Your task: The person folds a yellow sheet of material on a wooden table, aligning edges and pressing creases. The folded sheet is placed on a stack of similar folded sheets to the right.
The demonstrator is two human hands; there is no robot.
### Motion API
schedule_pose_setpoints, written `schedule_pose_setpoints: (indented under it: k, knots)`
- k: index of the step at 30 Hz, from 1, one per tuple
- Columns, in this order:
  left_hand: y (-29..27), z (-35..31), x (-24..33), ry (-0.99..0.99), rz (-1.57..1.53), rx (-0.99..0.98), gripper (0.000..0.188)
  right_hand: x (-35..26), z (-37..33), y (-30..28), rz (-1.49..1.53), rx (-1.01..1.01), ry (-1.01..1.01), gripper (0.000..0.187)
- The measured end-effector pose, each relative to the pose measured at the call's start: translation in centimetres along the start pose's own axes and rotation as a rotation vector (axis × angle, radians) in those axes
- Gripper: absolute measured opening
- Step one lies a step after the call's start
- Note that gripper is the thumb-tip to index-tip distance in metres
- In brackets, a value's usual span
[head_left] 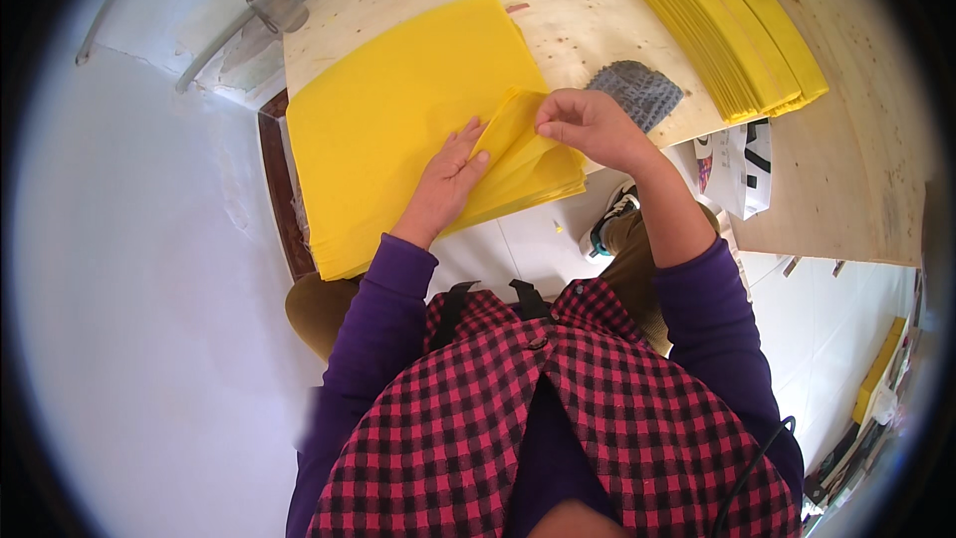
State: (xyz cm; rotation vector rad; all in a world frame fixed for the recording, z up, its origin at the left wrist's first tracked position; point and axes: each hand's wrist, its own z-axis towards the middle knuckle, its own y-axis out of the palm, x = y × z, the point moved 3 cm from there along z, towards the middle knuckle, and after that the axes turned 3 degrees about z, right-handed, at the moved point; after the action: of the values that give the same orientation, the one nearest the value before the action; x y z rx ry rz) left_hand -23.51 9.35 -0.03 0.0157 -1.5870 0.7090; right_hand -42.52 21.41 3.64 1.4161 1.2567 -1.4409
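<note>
A thick stack of yellow sheets [398,110] lies on the plywood table [597,30] in front of me. My left hand [448,179] rests flat on the stack, fingers spread, pressing it down. My right hand [588,125] pinches the lifted corner of the top yellow sheet [518,144], which is folded up and back over the stack's near right corner. Both sleeves are purple.
A second pile of folded yellow sheets [727,20] sits at the table's far right. A grey knitted cloth [637,90] lies just beyond my right hand. A white printed bag [737,169] hangs at the table edge. White wall to the left, tiled floor below.
</note>
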Motion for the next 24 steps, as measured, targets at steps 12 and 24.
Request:
schedule_pose_setpoints:
  k: [12, 24]
  knots:
    - [0.0, -0.1, 0.1, -0.028, 0.005, 0.004, 0.049, -0.2, -0.3, 0.2, 0.059, 0.024, -0.006, 0.009]
    - [0.1, -0.1, 0.9, 0.084, 0.087, -0.068, 0.051, -1.6, 0.6, 0.8, 0.144, 0.022, 0.01, 0.018]
